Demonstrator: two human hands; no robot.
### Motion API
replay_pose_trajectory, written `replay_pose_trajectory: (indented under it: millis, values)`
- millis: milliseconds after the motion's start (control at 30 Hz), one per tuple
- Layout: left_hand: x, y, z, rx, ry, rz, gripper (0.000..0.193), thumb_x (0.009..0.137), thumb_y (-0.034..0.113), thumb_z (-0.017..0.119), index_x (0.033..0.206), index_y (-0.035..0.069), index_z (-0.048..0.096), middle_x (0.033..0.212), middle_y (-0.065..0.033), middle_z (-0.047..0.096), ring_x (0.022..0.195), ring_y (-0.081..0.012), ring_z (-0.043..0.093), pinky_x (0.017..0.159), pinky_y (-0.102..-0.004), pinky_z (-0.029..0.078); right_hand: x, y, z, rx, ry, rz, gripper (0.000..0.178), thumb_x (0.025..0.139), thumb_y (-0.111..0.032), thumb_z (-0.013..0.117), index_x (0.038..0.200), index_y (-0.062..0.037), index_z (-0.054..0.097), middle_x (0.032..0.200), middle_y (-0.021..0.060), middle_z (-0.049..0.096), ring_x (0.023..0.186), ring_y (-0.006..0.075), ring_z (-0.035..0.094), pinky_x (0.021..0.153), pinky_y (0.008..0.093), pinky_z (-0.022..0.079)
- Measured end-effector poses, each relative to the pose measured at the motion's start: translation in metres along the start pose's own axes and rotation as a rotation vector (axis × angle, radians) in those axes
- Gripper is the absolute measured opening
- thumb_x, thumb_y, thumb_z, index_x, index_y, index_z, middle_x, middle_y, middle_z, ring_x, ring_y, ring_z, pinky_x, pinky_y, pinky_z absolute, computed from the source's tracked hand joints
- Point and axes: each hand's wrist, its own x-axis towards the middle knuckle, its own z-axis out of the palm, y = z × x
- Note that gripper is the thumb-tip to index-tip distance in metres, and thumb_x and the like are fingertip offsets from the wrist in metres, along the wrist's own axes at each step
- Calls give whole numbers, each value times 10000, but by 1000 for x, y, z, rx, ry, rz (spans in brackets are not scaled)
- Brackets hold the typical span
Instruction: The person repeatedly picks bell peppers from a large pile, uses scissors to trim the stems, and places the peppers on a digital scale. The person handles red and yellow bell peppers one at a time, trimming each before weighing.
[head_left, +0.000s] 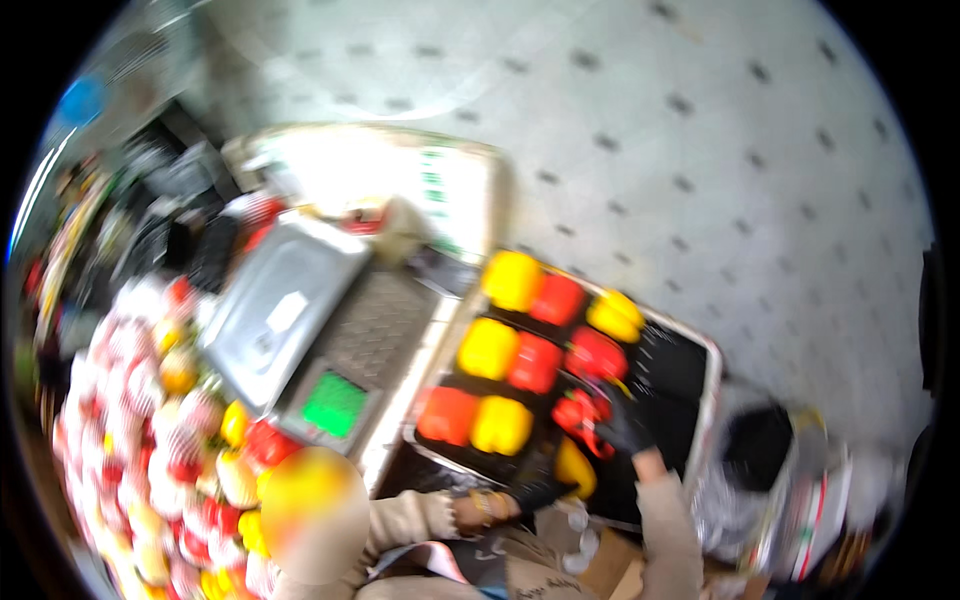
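Both my hands wear black gloves, and the picture is blurred by motion. My left hand is closed at the near edge of a black tray, against a yellow bell pepper. My right hand is over the tray, its fingers bent against a red bell pepper; a thin red strip shows beside it. In the tray, which has a pale rim, red and yellow bell peppers stand in rows on the left. Among them are a yellow pepper and a red pepper. The tray's right part shows a black lining.
Left of the tray stands a weighing scale with a metal pan and a lit green display. A heap of fruit in foam nets fills the far left. Plastic bags lie to the right. Beyond is a speckled tiled floor.
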Motion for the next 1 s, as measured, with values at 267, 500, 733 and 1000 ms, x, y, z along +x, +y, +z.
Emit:
replay_pose_trajectory:
  millis: [267,500,733,1000]
  values:
    - [-56,20,-151,-581,-293,-257,472,822,313,560,1186,15,518,1080,-172,592,1016,-270,557,888,-342,422,62,-91,2,180,354,-115,578,702,32,695,1223,-6,448,1021,102,556,916,190,530,808,298,450]
    - [-190,-12,-257,-374,616,-40,346,851,240,564,1132,40,564,1073,-136,594,1001,-219,555,879,-318,419,182,-200,78,112,150,-608,519,662,5,737,1132,-8,519,1004,128,605,834,218,582,697,311,474]
    - [-304,-77,-353,733,1702,-523,590,622,130,701,1162,28,485,1161,-190,480,1068,-342,464,935,-397,365,232,-343,178,438,-331,-819,504,662,64,653,1143,-12,521,988,125,597,843,184,592,704,261,470]
    - [-338,-161,-377,109,1963,-641,861,605,316,779,1291,21,351,1189,-203,482,1105,-312,476,928,-381,390,230,-454,277,645,-686,-804,451,784,2,575,1214,4,439,980,152,623,847,241,629,714,313,494]
